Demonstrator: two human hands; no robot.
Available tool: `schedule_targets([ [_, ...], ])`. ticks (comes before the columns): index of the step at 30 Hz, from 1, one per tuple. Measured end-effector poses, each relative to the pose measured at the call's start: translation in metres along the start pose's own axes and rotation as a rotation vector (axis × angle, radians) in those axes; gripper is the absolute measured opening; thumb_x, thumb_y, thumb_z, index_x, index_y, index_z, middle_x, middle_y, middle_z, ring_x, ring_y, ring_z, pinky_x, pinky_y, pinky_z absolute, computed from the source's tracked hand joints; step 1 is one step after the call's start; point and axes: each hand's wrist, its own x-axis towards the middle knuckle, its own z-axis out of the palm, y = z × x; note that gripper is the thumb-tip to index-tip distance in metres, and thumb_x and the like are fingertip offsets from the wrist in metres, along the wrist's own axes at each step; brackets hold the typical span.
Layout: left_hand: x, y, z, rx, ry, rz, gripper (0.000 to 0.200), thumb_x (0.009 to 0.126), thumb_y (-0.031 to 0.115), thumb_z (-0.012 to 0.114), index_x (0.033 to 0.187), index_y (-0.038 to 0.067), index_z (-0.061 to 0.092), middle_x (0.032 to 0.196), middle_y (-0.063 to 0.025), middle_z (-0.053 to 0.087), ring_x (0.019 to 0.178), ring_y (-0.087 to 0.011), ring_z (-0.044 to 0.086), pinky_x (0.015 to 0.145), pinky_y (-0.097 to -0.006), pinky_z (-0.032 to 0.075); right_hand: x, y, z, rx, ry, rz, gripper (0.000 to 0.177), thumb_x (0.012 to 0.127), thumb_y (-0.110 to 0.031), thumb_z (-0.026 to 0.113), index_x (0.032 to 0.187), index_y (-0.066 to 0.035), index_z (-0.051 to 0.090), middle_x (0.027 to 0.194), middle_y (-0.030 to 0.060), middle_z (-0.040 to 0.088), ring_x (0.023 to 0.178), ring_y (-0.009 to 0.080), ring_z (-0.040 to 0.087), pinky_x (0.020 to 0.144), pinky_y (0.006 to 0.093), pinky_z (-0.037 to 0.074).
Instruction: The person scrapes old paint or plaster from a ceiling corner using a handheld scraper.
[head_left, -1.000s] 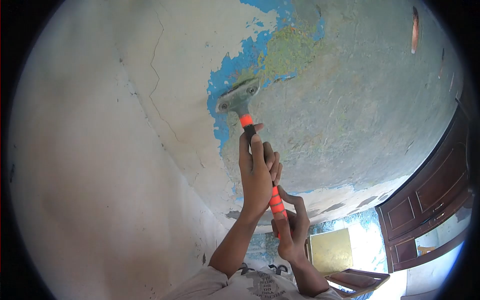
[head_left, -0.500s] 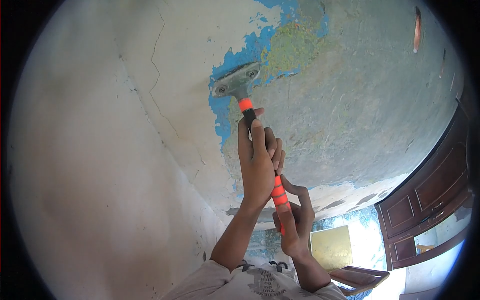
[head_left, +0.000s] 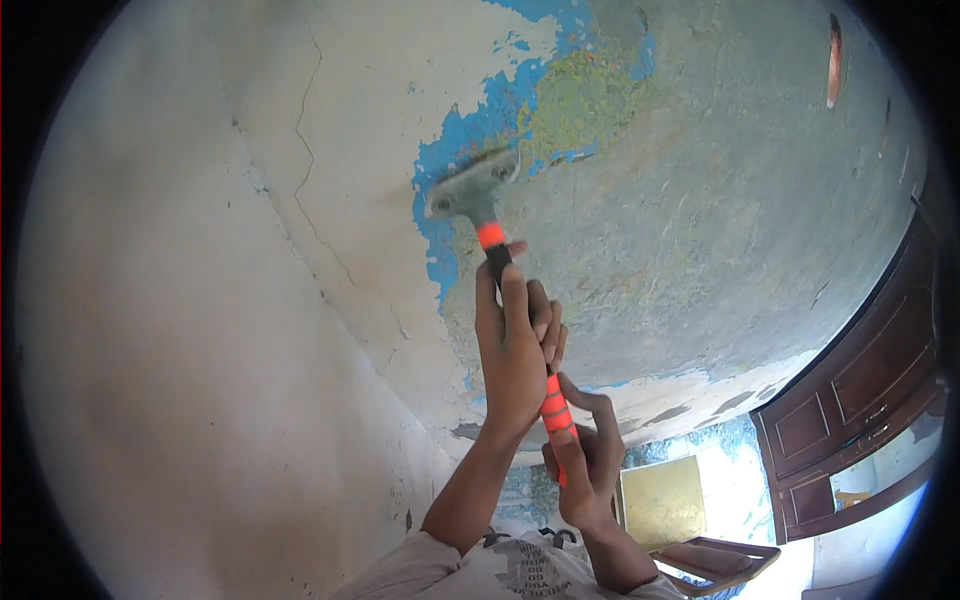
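A long-handled paint scraper point(head_left: 473, 193) with a wide metal head and two screws lies against the peeling wall point(head_left: 640, 260). Its handle is orange and black. My left hand point(head_left: 515, 350) is wrapped around the upper handle, just below the orange band. Lower down, my right hand point(head_left: 583, 460) grips the orange striped end of the handle. The scraper head is slightly blurred and sits over a patch of blue paint point(head_left: 432, 245), with greenish bare surface to its right. The blade edge itself is hard to make out.
White paint point(head_left: 370, 120) with a long crack covers the surface to the left. Dark wooden cabinets point(head_left: 850, 370) stand at the right. Below them are a wooden chair point(head_left: 715, 565) and a yellowish panel point(head_left: 662, 500) beside a bright area.
Both hands and the scraper have moved slightly downward, toward my body. More of the blue paint shows above the scraper head. Both grips stay the same.
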Motion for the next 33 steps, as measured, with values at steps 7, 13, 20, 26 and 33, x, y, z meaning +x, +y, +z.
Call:
schedule_targets([
  [7,-0.004,-0.001,-0.001,0.012,0.004,0.000,0.035,0.112,0.033,0.041,0.133,0.006,0.046,0.065,0.0044,0.033,0.048,-0.0040,0.030,0.041,-0.0215,0.028,-0.004,-0.004,-0.003,-0.015,-0.004,0.068,0.041,0.102,-0.012,0.050,0.138,0.007,0.045,0.065,0.0013,0.056,0.054,0.0025,0.043,0.049,0.0227,0.029],
  [13,0.003,0.004,0.006,-0.010,0.021,0.023,0.035,0.112,0.033,0.040,0.133,0.006,0.047,0.064,0.0044,0.033,0.047,-0.0044,0.028,0.041,-0.0225,0.028,0.007,-0.012,-0.003,0.042,-0.040,0.041,0.041,0.101,-0.012,0.051,0.138,0.006,0.045,0.066,0.0011,0.056,0.055,0.0026,0.043,0.050,0.0229,0.030],
  [20,-0.001,0.002,0.002,0.024,0.031,0.026,0.035,0.112,0.032,0.039,0.134,0.005,0.047,0.064,0.0044,0.033,0.047,-0.0040,0.030,0.041,-0.0221,0.029,-0.001,-0.005,-0.004,-0.018,-0.030,0.042,0.038,0.102,-0.011,0.051,0.136,0.006,0.048,0.074,0.0042,0.060,0.056,0.0027,0.044,0.050,0.0239,0.031],
  [26,-0.004,-0.002,-0.003,0.033,0.018,0.010,0.035,0.112,0.031,0.040,0.133,0.005,0.046,0.064,0.0047,0.033,0.047,-0.0035,0.030,0.041,-0.0215,0.029,-0.002,0.002,-0.002,-0.010,-0.017,0.005,0.040,0.103,-0.013,0.051,0.137,0.006,0.047,0.077,0.0053,0.061,0.056,0.0028,0.044,0.050,0.0233,0.030],
  [33,-0.002,0.000,-0.002,0.036,0.006,0.014,0.036,0.112,0.033,0.039,0.133,0.005,0.046,0.064,0.0047,0.033,0.048,-0.0035,0.030,0.041,-0.0211,0.029,0.000,-0.002,-0.001,-0.017,-0.038,0.013,0.041,0.103,-0.015,0.050,0.138,0.006,0.045,0.081,0.0081,0.063,0.056,0.0031,0.045,0.050,0.0241,0.032],
])
